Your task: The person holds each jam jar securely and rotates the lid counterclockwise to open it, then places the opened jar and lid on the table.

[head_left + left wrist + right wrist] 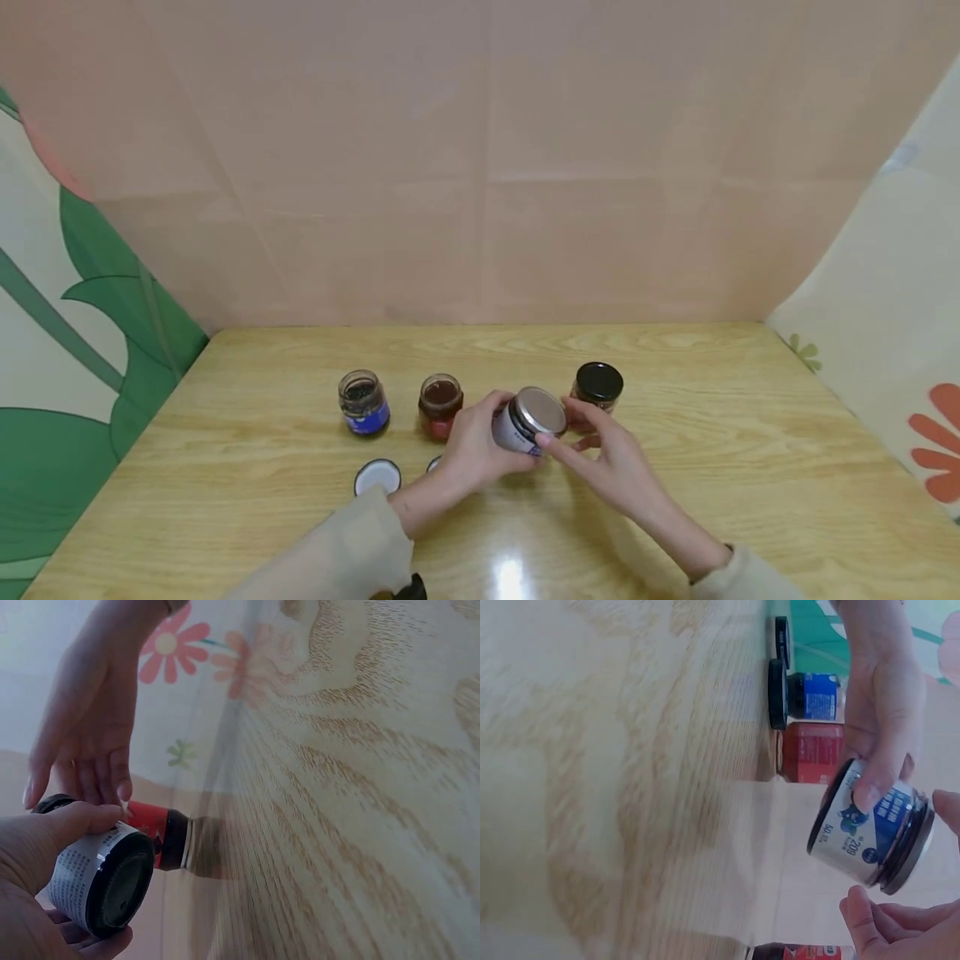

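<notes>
My left hand [477, 440] grips a jar with a white and blue label [513, 435], tilted and lifted over the table. Its lid [543, 410], shiny on top and dark at the rim, faces my right hand [611, 462]. The right thumb and fingers are spread about that lid; in the right wrist view the fingertips [857, 898] stand a little off it. A dark jar base [124, 885] shows in the left wrist view. Just behind the right hand stands a black-lidded jar [599, 382], its red label [148, 821] visible from the left wrist.
On the wooden table [262, 517], an uncovered jar with a blue label [365, 408] and an uncovered one with a red label [440, 404] stand to the left. A loose lid [377, 477] lies before them, another [433, 463] mostly behind the left hand. A pinkish cloth [480, 167] hangs behind.
</notes>
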### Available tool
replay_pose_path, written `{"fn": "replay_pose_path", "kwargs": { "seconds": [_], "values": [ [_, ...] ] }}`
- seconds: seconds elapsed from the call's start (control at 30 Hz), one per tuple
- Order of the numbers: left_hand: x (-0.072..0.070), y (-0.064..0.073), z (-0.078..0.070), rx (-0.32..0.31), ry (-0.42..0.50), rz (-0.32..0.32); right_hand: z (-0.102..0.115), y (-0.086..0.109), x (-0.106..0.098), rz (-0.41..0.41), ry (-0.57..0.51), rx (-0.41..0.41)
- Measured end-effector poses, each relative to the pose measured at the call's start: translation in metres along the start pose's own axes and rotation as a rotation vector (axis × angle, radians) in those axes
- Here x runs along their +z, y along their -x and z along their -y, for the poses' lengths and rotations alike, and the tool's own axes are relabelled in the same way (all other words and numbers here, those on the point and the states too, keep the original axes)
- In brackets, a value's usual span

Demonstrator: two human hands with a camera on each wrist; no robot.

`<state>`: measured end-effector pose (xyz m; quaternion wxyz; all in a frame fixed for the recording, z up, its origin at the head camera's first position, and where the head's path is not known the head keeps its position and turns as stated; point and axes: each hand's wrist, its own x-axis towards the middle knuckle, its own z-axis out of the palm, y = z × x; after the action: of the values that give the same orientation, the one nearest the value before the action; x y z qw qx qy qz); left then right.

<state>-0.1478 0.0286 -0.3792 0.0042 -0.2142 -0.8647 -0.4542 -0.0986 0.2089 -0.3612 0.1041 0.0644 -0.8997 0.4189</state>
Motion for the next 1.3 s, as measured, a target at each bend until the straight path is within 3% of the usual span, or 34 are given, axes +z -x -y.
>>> {"fn": "replay_pose_path", "kwargs": {
  "seconds": [0.37,0.7,1.3],
  "values": [
    [-0.009,0.001,-0.004,-0.022,-0.027,0.034,0.008,-0.006,0.002,0.005,-0.034,0.163],
    [-0.012,0.000,-0.005,-0.025,-0.058,0.023,0.015,-0.011,0.008,-0.030,-0.062,0.277],
    [-0.019,0.002,-0.002,0.036,-0.053,0.046,0.013,-0.013,0.014,-0.068,-0.067,0.315]
  ]
}}
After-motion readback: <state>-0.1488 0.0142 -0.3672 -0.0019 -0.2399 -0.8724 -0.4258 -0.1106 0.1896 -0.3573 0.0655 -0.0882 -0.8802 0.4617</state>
